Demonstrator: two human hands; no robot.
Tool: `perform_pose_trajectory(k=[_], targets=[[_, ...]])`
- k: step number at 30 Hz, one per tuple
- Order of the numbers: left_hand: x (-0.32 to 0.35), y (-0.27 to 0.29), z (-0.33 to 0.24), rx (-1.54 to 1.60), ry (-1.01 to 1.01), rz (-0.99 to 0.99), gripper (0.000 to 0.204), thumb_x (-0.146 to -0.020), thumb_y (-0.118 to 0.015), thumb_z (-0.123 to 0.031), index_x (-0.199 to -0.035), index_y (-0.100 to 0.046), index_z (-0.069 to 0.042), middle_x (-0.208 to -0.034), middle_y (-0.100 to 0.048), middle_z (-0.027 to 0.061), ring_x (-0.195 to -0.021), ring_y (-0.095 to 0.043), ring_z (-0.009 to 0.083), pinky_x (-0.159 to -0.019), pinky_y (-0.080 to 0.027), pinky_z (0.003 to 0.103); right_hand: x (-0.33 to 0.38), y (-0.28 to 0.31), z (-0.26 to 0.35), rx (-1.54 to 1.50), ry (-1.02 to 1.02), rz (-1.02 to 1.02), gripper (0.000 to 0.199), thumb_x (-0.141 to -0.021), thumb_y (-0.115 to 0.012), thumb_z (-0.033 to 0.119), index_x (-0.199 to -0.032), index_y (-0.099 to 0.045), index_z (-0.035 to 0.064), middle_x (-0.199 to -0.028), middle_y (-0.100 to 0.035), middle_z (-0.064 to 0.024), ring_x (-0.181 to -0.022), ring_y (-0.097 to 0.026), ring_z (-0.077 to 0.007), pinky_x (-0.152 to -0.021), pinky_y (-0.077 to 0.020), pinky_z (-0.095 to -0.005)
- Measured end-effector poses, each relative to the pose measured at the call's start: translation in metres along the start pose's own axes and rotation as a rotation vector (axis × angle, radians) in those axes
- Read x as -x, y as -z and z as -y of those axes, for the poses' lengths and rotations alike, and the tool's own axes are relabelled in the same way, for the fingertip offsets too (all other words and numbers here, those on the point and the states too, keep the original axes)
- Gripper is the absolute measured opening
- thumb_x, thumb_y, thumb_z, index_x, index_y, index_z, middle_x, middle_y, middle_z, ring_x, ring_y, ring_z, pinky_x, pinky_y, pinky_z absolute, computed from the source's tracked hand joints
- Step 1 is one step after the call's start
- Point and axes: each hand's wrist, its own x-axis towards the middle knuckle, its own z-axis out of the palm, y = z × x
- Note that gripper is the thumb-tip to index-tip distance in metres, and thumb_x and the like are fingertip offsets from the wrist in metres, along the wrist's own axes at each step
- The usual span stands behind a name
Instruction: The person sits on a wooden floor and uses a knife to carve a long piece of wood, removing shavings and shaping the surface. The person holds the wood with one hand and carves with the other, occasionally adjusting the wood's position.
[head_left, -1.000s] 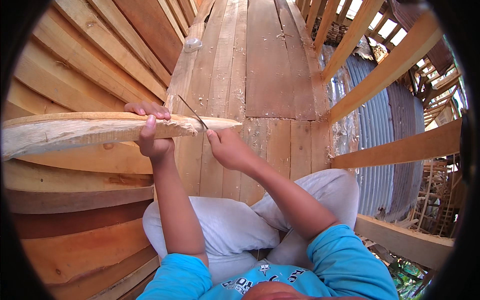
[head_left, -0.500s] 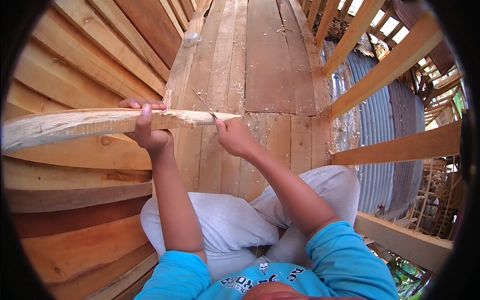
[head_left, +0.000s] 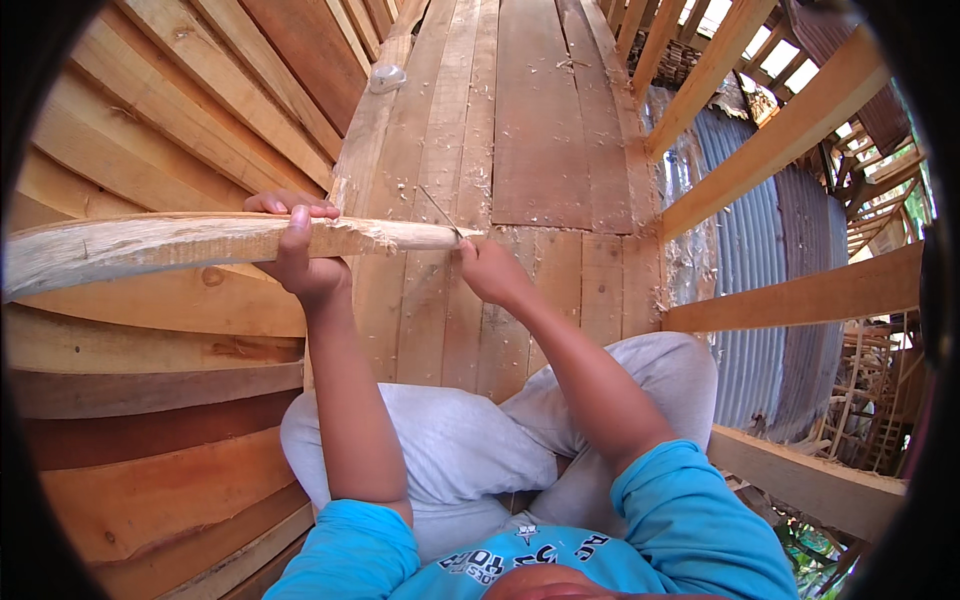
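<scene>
A long pale piece of wood [head_left: 180,243] runs in from the left edge and narrows to a roughly cut end on the right. My left hand [head_left: 300,245] is wrapped around it near the middle of its visible length, thumb on the near side and fingers over the far side. My right hand [head_left: 488,270] is closed at the narrow tip, gripping a knife [head_left: 438,207] whose thin blade points up and to the left across the wood. The knife's handle is hidden inside my fist.
Wood shavings lie scattered over the plank floor [head_left: 420,330]. A clear plastic container [head_left: 387,78] sits farther off. To my left rises a board wall [head_left: 170,110]; to my right, a wooden railing [head_left: 790,300] stands before corrugated metal sheets [head_left: 760,260]. My folded legs [head_left: 440,430] are below.
My right hand and the knife have slid a short way to the right along the wood, toward its tip. The left hand keeps its hold, shifting only very slightly.
</scene>
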Motion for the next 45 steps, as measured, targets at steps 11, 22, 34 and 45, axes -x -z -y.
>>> perform_pose_trajectory(k=[11,22,34,45], targets=[[0.001,0.003,-0.002,-0.006,0.011,-0.040,0.031,-0.071,-0.063,-0.015,-0.094,-0.043,-0.007,-0.069,-0.048,0.0060,-0.061,-0.056,0.0187,-0.065,-0.053,0.032,0.017,-0.005,0.027,0.017,0.110,0.000,0.052,-0.103,-0.039,0.033,-0.096,-0.065,-0.0116,-0.093,-0.065,-0.0362,-0.094,-0.064,-0.0512,-0.087,-0.0493,-0.0536],[0.002,0.003,-0.003,-0.057,0.019,-0.017,0.025,-0.076,-0.061,-0.013,-0.095,-0.047,-0.009,-0.077,-0.049,0.0050,-0.070,-0.055,0.0172,-0.069,-0.052,0.034,0.045,0.000,0.054,-0.025,0.204,0.021,0.051,-0.104,-0.041,0.033,-0.087,-0.064,-0.0096,-0.088,-0.065,-0.0343,-0.089,-0.065,-0.0493,-0.084,-0.0497,-0.0518],[-0.001,0.006,0.001,-0.098,-0.031,-0.109,0.023,-0.077,-0.064,-0.010,-0.092,-0.047,-0.009,-0.078,-0.048,0.0039,-0.068,-0.057,0.0165,-0.067,-0.054,0.034,0.014,-0.005,0.021,-0.024,0.101,0.030,0.053,-0.103,-0.041,0.031,-0.090,-0.065,-0.0138,-0.094,-0.065,-0.0371,-0.095,-0.064,-0.0511,-0.088,-0.0493,-0.0547],[-0.002,0.003,0.006,0.017,0.006,-0.012,0.027,-0.074,-0.061,-0.011,-0.095,-0.046,-0.005,-0.077,-0.046,0.0063,-0.067,-0.058,0.0193,-0.069,-0.057,0.034,-0.024,-0.015,-0.059,0.098,-0.005,-0.088,0.053,-0.104,-0.040,0.034,-0.096,-0.065,-0.0126,-0.094,-0.064,-0.0375,-0.095,-0.063,-0.0521,-0.087,-0.0481,-0.0534]])
